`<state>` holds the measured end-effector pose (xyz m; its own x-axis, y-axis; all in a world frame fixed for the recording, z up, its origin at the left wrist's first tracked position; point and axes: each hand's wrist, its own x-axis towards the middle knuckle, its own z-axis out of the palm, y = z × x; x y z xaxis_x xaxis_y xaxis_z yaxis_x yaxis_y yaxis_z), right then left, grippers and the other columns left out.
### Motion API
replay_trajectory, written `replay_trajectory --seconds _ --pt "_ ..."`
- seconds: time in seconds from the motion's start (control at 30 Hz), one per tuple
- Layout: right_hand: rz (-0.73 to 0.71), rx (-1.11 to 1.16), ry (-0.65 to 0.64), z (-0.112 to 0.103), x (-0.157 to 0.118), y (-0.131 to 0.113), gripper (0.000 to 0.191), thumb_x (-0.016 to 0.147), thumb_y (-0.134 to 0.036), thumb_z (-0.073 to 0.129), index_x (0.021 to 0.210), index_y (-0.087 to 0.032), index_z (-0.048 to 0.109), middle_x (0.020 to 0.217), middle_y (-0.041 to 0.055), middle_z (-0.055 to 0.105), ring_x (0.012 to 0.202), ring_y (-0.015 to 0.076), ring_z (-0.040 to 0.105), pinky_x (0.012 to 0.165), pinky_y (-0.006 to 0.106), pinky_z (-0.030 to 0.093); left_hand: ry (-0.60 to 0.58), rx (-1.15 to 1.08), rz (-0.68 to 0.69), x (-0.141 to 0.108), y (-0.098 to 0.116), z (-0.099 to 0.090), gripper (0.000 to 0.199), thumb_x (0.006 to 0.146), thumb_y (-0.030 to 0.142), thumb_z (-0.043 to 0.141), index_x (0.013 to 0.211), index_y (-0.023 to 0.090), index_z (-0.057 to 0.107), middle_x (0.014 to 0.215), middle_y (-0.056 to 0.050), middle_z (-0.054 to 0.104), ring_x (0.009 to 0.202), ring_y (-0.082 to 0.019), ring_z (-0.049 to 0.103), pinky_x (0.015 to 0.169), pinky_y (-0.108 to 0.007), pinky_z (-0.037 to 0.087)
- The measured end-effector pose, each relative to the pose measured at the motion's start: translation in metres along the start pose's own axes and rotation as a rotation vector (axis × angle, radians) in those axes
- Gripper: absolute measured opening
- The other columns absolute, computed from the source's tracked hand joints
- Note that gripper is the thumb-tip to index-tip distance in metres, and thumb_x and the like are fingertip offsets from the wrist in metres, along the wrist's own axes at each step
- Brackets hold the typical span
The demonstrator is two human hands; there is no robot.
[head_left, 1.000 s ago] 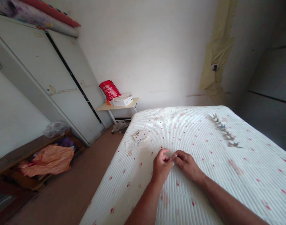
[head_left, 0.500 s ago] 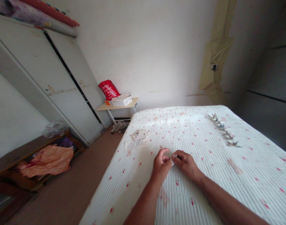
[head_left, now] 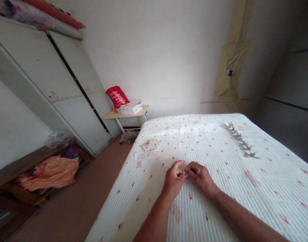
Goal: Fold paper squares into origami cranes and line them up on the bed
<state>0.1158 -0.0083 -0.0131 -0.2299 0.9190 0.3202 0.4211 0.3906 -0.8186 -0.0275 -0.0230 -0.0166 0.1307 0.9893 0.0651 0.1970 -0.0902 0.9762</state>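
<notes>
Over the near middle of the bed (head_left: 204,134), the person's two hands meet at the fingertips. The right hand (head_left: 201,175) grasps a small piece of paper (head_left: 185,175) between thumb and fingers; the left hand (head_left: 173,177) seems to pinch its other side, its forefinger lifted clear in a curve. Exactly which left fingers bear on it cannot be told.

Half a second ago a white edge showed beneath the fingertips; now a duller, browner part shows there and the left forefinger reaches slightly further forward. The piece has probably been turned or creased a little, so the fine fingerwork appears to be continuing. Both hands have kept their place over the bed.

On the bed's left side, the loose papers (head_left: 151,146) carry dark print, too small to read. Along its right side runs a row of small folded shapes (head_left: 237,135). Beyond the bed's far left corner, a red bag (head_left: 117,96) bears white lettering, also illegible here, beside a white box (head_left: 132,108) on a small table (head_left: 110,115).
</notes>
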Motion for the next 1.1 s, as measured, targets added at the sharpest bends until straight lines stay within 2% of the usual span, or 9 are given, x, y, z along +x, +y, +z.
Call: replay_trajectory --seconds 0.13,0.33,0.47,0.53,0.67,0.77,1.1 --pt "0.01 -0.018 0.005 -0.001 0.0007 0.0009 0.02 0.08 -0.03 0.046 0.066 -0.019 0.056 0.067 0.0011 0.057 0.064 0.0146 0.054 0.061 0.025 0.04 0.014 0.096 0.013 -0.0001 -0.0035 -0.002 0.051 0.071 0.009 0.049 0.121 0.021 0.046 0.064 0.006 0.053 0.053 -0.007 0.042 0.052 -0.018 0.032" --pt "0.056 -0.042 -0.021 -0.0027 0.0016 -0.0006 0.018 0.078 -0.027 0.045 0.066 -0.019 0.056 0.065 0.0004 0.056 0.062 0.014 0.053 0.058 0.025 0.039 0.159 0.314 0.065 -0.0012 -0.0033 -0.0016 0.052 0.07 0.004 0.046 0.118 0.021 0.048 0.069 0.004 0.056 0.067 -0.01 0.053 0.066 -0.022 0.04" --pt "0.025 -0.093 -0.011 -0.0012 0.0014 0.0008 0.014 0.076 -0.024 0.045 0.066 -0.019 0.054 0.065 0.0001 0.055 0.061 0.0138 0.052 0.058 0.025 0.039 0.231 0.437 0.088 -0.0016 -0.0009 -0.0004 0.05 0.068 0.003 0.047 0.116 0.019 0.05 0.075 0.001 0.059 0.074 -0.012 0.055 0.072 -0.025 0.042" --pt "0.002 -0.09 -0.005 -0.001 0.0009 0.0018 0.014 0.076 -0.023 0.045 0.066 -0.019 0.054 0.064 -0.0001 0.055 0.061 0.0136 0.052 0.058 0.025 0.039 0.235 0.458 0.083 -0.0012 0.0004 -0.0001 0.043 0.069 0.006 0.049 0.11 0.018 0.055 0.077 0.0 0.061 0.075 -0.013 0.056 0.073 -0.025 0.042" --pt "-0.001 -0.039 -0.005 -0.0021 -0.0002 0.0033 0.014 0.077 -0.025 0.045 0.068 -0.019 0.055 0.065 -0.0002 0.056 0.061 0.0132 0.053 0.058 0.024 0.04 0.222 0.495 0.106 0.0002 0.0026 -0.001 0.013 0.073 0.017 0.052 0.078 0.017 0.065 0.072 -0.001 0.064 0.071 -0.013 0.056 0.068 -0.024 0.04" --pt "0.002 -0.031 -0.023 -0.0031 0.0003 0.0028 0.015 0.078 -0.027 0.047 0.068 -0.019 0.056 0.066 0.0001 0.057 0.061 0.0133 0.053 0.058 0.024 0.04 0.209 0.505 0.103 0.0008 0.0032 -0.0023 0.015 0.074 0.018 0.05 0.068 0.016 0.064 0.064 0.001 0.061 0.064 -0.012 0.054 0.061 -0.022 0.037" --pt "0.005 -0.051 -0.041 -0.0099 0.002 0.0018 0.015 0.075 -0.022 0.046 0.066 -0.018 0.057 0.065 0.0007 0.058 0.062 0.0136 0.054 0.059 0.024 0.04 0.153 0.5 0.115 0.0014 0.003 -0.0008 0.017 0.075 0.019 0.048 0.065 0.017 0.062 0.06 0.002 0.056 0.061 -0.011 0.05 0.057 -0.021 0.033"
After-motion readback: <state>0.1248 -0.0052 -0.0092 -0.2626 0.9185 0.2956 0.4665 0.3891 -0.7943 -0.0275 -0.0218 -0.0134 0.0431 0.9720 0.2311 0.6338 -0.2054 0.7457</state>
